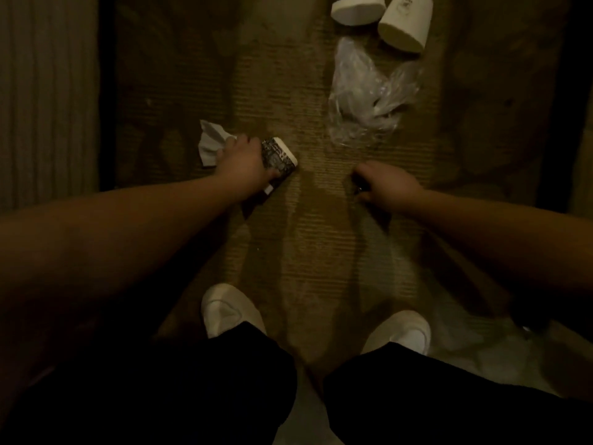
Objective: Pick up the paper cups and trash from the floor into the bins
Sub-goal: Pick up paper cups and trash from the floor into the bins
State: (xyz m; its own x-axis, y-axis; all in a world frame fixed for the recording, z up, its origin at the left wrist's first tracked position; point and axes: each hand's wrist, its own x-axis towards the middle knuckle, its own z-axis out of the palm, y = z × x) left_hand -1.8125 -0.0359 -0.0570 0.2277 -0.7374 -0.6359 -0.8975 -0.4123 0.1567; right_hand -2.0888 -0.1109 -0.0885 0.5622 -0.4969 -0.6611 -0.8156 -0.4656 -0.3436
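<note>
My left hand (241, 162) grips a dark patterned paper cup (278, 157) with a white rim, low over the carpet. A crumpled white paper (211, 143) lies just beyond the same hand's fingers; whether they hold it too is unclear. My right hand (386, 186) is curled near the carpet around something small and dark that I cannot make out. Farther ahead lie a crumpled clear plastic bag (365, 97) and two white paper cups, one (405, 22) on its side at top right and one (357, 9) at the top edge.
Brown patterned carpet (298, 236) covers the floor. My two white shoes (229, 311) (402, 332) stand at the bottom. A pale ribbed panel (45, 101) runs along the left, and darkness fills the far right. No bin is in view.
</note>
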